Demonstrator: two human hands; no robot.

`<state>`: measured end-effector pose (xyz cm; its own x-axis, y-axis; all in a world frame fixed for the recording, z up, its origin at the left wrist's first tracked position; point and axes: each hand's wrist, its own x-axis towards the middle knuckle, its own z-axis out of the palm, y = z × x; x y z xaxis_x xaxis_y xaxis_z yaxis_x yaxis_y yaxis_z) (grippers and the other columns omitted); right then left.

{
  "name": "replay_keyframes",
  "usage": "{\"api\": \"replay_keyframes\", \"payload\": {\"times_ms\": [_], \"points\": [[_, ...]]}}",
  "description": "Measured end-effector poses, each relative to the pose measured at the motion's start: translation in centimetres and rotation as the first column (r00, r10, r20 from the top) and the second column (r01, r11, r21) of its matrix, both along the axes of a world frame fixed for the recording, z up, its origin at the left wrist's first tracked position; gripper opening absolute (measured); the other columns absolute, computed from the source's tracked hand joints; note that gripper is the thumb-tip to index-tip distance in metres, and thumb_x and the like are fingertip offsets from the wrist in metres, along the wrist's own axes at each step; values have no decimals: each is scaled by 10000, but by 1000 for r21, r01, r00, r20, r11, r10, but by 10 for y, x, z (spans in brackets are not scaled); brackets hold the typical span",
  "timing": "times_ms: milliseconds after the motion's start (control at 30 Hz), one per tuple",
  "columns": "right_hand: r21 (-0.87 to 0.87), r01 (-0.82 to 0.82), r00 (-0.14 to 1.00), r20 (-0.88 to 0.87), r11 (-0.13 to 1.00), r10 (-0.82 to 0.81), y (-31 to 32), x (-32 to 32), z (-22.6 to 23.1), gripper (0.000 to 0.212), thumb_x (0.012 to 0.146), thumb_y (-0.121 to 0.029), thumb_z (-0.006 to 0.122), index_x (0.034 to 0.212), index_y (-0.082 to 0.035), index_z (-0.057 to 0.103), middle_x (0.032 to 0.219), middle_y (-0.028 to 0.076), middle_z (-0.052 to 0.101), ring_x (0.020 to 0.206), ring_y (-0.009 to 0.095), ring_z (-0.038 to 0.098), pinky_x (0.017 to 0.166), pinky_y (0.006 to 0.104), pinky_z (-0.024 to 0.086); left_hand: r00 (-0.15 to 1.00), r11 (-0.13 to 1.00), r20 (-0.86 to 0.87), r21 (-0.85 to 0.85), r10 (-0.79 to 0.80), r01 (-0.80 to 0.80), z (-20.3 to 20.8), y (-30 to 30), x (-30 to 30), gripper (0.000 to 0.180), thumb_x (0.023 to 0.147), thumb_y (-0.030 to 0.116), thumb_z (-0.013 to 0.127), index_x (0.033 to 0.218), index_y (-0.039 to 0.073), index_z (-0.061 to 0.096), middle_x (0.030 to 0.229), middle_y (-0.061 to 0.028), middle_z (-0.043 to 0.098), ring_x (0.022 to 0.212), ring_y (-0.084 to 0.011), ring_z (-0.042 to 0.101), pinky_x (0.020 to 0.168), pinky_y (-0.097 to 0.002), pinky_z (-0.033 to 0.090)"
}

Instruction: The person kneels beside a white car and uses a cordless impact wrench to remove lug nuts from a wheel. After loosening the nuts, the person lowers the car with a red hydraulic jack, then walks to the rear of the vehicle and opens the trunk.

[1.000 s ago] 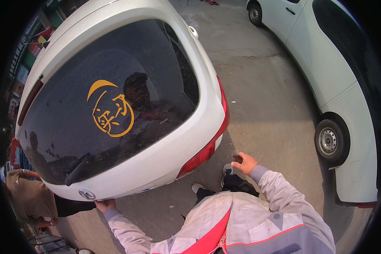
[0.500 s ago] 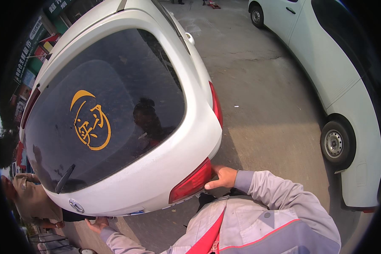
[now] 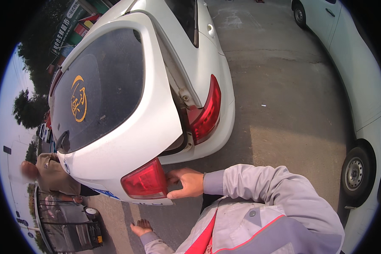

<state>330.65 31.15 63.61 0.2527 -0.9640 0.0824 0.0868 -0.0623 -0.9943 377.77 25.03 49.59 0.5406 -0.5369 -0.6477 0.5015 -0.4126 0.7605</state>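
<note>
The white car's tailgate stands raised from the body, with a gap along its right side. My right hand grips the tailgate's lower right edge beside the red tail light; the thumb lies by the lamp's corner and the other fingers curl partly out of sight behind the edge. Below the tailgate and apart from it, my left hand is open, palm up, touching nothing. On the dark rear window there is a yellow sticker. A second red lamp remains on the car body.
Another person in a tan shirt stands beyond the tailgate's left side, near a dark three-wheeled cart. A white van is parked along the right, its wheel close by. Grey paved ground lies between the vehicles.
The tailgate has swung up and open from its closed position, my right hand moving left with its edge. My left hand has come away from the bottom edge and lowered.
</note>
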Motion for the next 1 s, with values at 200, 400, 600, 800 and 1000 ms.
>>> {"api": "replay_keyframes", "payload": {"times_ms": [200, 400, 600, 800, 1000], "points": [[-11, -82, 991, 107, 997, 83, 6, 8, 12, 795, 794, -427, 764, 1371, 56, 508, 1266, 205, 667, 1213, 302, 616, 1014, 408, 471, 958, 992, -283, 90, -56, 85, -40, 122, -65, 1105, 871, 730, 489, 1555, -72, 157, 1571, -268, 291, 1431, -397, 362, 1172, -482, 308], [-103, -86, 962, 250, 991, 110, 4, 24, 22, 773, 831, -398, 763, 1371, 81, 485, 1224, 189, 691, 1146, 244, 638, 973, 365, 471, 902, 974, -422, -226, -96, -2, -13, 120, -108, 1086, 893, 750, 459, 1539, -77, 179, 1540, -289, 318, 1394, -421, 393, 1159, -506, 333], [-94, -104, 884, 447, 990, 136, -6, 42, 37, 715, 814, -384, 789, 1308, 66, 533, 1153, 196, 703, 1105, 235, 647, 984, 367, 482, 907, 773, -285, -631, -311, 66, 26, 104, -122, 856, 939, 681, 434, 1336, -77, 444, 1276, -204, 567, 1182, -347, 547, 1027, -476, 423], [-315, -86, 884, 414, 945, 218, -26, 52, 44, 755, 813, -347, 789, 1378, 49, 482, 1162, 172, 710, 1086, 212, 648, 921, 344, 498, 950, 656, -51, -734, -307, 173, 76, 92, -109, 580, 1029, 521, 332, 1038, 20, 624, 917, -68, 610, 872, -215, 540, 828, -407, 397], [-334, -185, 981, -3, 924, 195, -2, 38, 26, 755, 842, -399, 740, 1394, 55, 496, 1169, 143, 724, 1051, 212, 667, 917, 333, 506, 958, 450, 171, -854, -230, 261, 152, 97, -97, 451, 1033, 424, 374, 977, 37, 597, 890, -55, 573, 817, -206, 483, 781, -377, 374]]}}
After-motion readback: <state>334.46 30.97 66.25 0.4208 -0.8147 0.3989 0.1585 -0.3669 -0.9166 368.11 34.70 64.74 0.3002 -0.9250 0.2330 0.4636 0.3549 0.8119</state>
